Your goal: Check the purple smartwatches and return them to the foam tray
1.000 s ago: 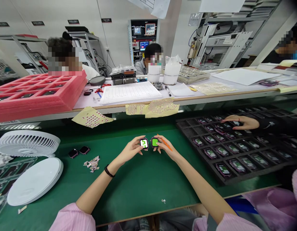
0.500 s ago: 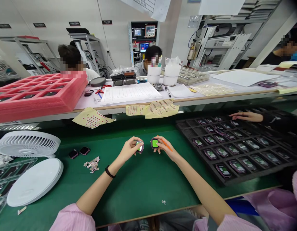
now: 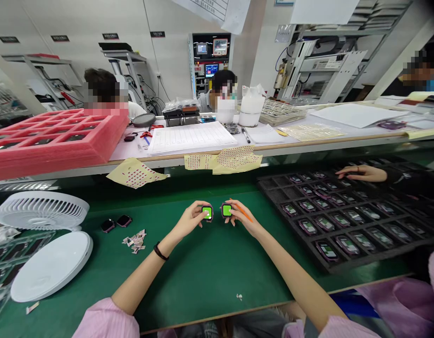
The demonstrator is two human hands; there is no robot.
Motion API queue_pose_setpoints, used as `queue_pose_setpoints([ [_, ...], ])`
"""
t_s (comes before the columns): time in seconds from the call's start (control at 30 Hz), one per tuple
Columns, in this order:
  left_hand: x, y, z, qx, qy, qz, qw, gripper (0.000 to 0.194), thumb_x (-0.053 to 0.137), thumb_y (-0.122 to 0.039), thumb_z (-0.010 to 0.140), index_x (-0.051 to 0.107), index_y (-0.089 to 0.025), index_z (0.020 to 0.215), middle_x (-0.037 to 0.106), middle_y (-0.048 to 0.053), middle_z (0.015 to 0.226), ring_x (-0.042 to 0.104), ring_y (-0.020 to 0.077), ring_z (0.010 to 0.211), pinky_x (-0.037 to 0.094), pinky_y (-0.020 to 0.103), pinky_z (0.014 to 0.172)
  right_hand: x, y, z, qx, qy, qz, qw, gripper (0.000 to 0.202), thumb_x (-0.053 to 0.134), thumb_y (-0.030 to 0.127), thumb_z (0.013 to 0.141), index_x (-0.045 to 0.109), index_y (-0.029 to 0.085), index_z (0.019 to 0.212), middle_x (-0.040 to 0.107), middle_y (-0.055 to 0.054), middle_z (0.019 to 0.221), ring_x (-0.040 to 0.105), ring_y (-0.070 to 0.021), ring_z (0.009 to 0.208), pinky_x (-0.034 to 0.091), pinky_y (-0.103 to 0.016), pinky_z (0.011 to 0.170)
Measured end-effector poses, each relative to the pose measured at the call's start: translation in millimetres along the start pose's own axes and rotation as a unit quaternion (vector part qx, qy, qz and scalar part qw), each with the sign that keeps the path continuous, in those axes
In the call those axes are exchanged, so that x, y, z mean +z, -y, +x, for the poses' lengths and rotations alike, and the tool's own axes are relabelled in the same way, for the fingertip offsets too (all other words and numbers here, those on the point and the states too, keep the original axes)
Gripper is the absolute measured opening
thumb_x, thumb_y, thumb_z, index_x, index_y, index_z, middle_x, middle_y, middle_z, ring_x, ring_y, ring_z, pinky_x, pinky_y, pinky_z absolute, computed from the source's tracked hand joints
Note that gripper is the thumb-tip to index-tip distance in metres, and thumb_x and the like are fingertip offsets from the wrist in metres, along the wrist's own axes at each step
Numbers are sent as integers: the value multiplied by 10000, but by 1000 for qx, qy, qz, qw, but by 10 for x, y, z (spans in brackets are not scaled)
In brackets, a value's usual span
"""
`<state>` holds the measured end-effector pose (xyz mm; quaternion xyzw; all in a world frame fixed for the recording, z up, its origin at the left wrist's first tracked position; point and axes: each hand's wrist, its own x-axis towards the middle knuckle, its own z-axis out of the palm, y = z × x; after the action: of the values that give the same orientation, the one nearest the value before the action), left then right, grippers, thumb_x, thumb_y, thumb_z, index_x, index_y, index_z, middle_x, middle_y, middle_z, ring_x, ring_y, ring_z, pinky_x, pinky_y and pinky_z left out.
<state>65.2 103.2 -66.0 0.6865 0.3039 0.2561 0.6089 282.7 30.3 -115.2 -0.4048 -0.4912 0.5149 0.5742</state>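
My left hand [image 3: 190, 218] is closed on a smartwatch body [image 3: 207, 213] without a strap; its screen is lit green, and the thumb lies on the glass. A second smartwatch body [image 3: 226, 211], also lit green with a purple case, is gripped by my right hand [image 3: 243, 217]. That same hand keeps a thin orange stick [image 3: 240, 210] between its fingers. The two watches are side by side, a small gap apart, above the green mat [image 3: 202, 277]. Further left, two dark watch bodies [image 3: 116, 223] lie near a small heap of paper tabs [image 3: 135, 241].
At right stands a black foam tray [image 3: 310, 251] with many lit watches; a co-worker's hand [image 3: 364, 173] reaches over it. A white fan [image 3: 51, 267] occupies the left side. Yellow sticker sheets [image 3: 237, 159] hang from the shelf edge [image 3: 290, 150], which also bears a pink foam tray [image 3: 107, 141].
The watch in my left hand has turned so its green screen faces me, and it moved slightly right. My right hand hardly moved. The co-worker's hand shifted a little over the tray.
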Motion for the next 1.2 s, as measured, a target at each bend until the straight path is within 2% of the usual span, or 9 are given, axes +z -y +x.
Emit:
queue_pose_setpoints([
  [0.2, -1, -13, -1, 5, 4, -6, 1000, 432, 588, -507, 804, 530, -179, 1080, 644, 70, 952, 637, 163, 771, 470, 212, 514, -6, 0, 4, 4, -5, -1, 1000, 300, 583, 339, 846, 517, 222, 1113, 616, -106, 1108, 686, -177, 662, 442, -257, 483],
  [0.47, 5, 1, -34, 16, 18, 30, 999, 465, 695, -395, 754, 480, -197, 1116, 634, 79, 1017, 630, 175, 841, 453, 192, 519, -5, 8, 3, 6, -10, 3, 1000, 322, 589, 340, 838, 512, 214, 1123, 617, -113, 1130, 688, -169, 660, 440, -248, 483],
  [0.57, 12, 18, -42, 35, 32, 34, 998, 474, 703, -345, 752, 467, -201, 1137, 610, 94, 1106, 624, 187, 933, 498, 231, 627, 3, 9, 4, 5, -14, 10, 1000, 335, 596, 348, 831, 518, 216, 1129, 625, -106, 1116, 688, -170, 659, 439, -244, 475],
  [0.67, 36, 24, -59, 61, 55, 41, 996, 518, 702, -273, 748, 437, -214, 1190, 549, 112, 1229, 606, 200, 1022, 516, 291, 759, 39, 7, 7, 17, -19, 25, 999, 360, 589, 372, 834, 523, 212, 1150, 645, -93, 1049, 686, -175, 661, 443, -244, 472],
  [0.8, 74, -1, -94, 83, 57, 99, 990, 449, 644, -236, 794, 444, -209, 1195, 572, 105, 1182, 621, 190, 960, 520, 299, 743, 167, 11, 0, 59, -30, 42, 997, 386, 564, 422, 844, 536, 189, 1150, 657, -48, 815, 683, -188, 648, 442, -241, 465],
  [0.93, 89, -29, -116, 154, 26, 241, 958, 389, 675, -275, 785, 524, -209, 1137, 563, 101, 1162, 571, 225, 1046, 523, 321, 769, 347, 38, -29, 74, -25, 26, 997, 401, 539, 452, 857, 545, 188, 1159, 646, -39, 782, 678, -187, 682, 456, -243, 482],
  [1.07, 110, -7, -129, 213, -5, 364, 906, 388, 687, -217, 775, 536, -198, 1132, 561, 113, 1188, 531, 250, 1126, 489, 405, 920, 489, 83, -86, 57, -21, -62, 996, 412, 561, 462, 839, 554, 224, 1174, 643, -58, 996, 593, -112, 567, 460, -252, 469],
  [1.13, 127, -5, -145, 224, -6, 415, 882, 401, 676, -179, 776, 527, -194, 1148, 589, 112, 1185, 556, 253, 1087, 492, 421, 911, 533, 123, -128, 61, -18, -126, 990, 445, 556, 453, 848, 524, 253, 1244, 623, -66, 1114, 515, -66, 483, 468, -268, 485],
  [1.2, 141, -28, -171, 237, -10, 449, 861, 400, 658, -150, 774, 528, -194, 1150, 621, 104, 1162, 578, 257, 1048, 502, 427, 877, 560, 189, -172, 72, -13, -165, 984, 495, 557, 441, 856, 476, 277, 1316, 603, -72, 1177, 505, -59, 483, 489, -287, 537],
])
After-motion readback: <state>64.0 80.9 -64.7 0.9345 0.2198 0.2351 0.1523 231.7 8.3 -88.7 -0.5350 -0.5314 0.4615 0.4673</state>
